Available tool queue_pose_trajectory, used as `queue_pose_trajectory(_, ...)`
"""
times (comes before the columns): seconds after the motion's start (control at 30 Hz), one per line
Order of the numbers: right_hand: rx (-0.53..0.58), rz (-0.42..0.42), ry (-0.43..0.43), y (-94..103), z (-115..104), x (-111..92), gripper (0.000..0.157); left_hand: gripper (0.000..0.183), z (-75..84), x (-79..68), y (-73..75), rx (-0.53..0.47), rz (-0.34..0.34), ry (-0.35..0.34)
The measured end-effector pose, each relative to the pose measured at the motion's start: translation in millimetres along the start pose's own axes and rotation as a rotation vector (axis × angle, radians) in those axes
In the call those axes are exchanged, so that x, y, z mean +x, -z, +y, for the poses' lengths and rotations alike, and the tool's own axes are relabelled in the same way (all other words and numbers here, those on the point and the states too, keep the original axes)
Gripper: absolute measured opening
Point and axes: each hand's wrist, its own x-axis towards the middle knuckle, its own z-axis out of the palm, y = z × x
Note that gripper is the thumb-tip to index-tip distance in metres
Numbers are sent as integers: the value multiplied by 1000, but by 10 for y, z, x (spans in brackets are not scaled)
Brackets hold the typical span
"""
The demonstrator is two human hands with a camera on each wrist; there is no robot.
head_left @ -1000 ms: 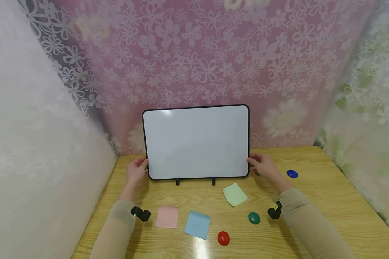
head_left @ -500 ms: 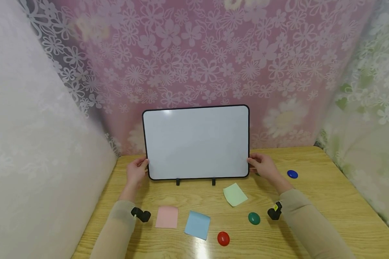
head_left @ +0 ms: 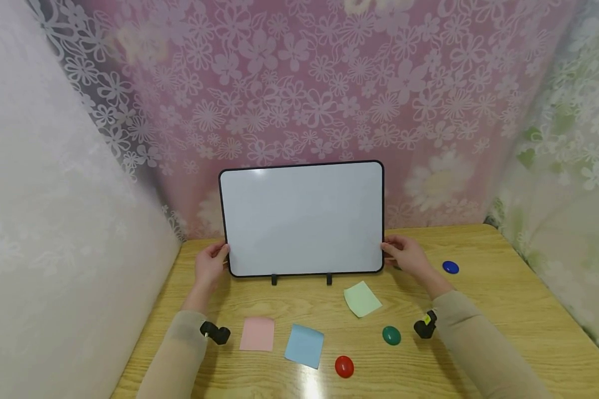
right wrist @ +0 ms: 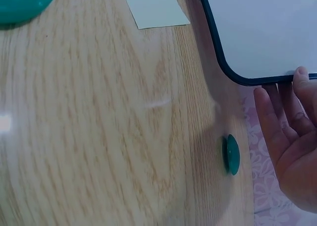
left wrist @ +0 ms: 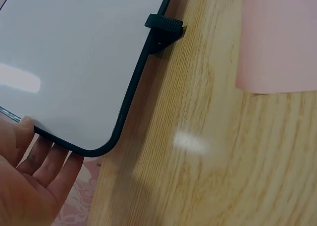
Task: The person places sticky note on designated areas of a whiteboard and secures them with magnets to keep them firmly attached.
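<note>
A whiteboard with a black frame stands upright on small black feet at the back of the wooden table. My left hand pinches its lower left edge, thumb on the front and fingers behind, as the left wrist view also shows. At the lower right edge, my right hand grips the frame the same way. Below the right hand lies a green magnet, mostly hidden in the head view. A pale green sticky note lies just in front of the board.
Nearer the front lie a pink sticky note, a blue sticky note, a red magnet and another green magnet. A blue magnet sits to the right. Flowered curtains hang behind and at both sides.
</note>
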Motion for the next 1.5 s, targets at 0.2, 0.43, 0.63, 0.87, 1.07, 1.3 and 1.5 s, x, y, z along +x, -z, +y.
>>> queue_pose_trajectory(0.2, 48, -35, 25, 140, 75, -46, 53, 50, 28, -43, 1, 5, -41, -5)
queue_pose_trajectory(0.43, 57, -38, -1, 355, 126, -190, 61, 56, 48, -119, -14, 13, -14, -51)
queue_pose_trajectory(0.63, 39, -13, 28, 509, 169, -301, 59, 57, 48, -221, -54, 32, 53, -105)
queue_pose_trajectory(0.87, 72, -34, 61, 678, 267, -384, 58, 57, 30, -350, -89, 18, 111, -119)
queue_pose_trajectory(1.07, 31, -2, 27, 716, 295, -416, 63, 56, -2, -435, -97, 32, 116, -139)
queue_pose_trajectory(1.3, 10, 22, 7, 783, 328, -456, 63, 56, -39, -515, -140, 59, 108, -162)
queue_pose_trajectory(1.5, 8, 21, 11, 859, 371, -499, 65, 57, -51, -617, -221, 78, 90, -189)
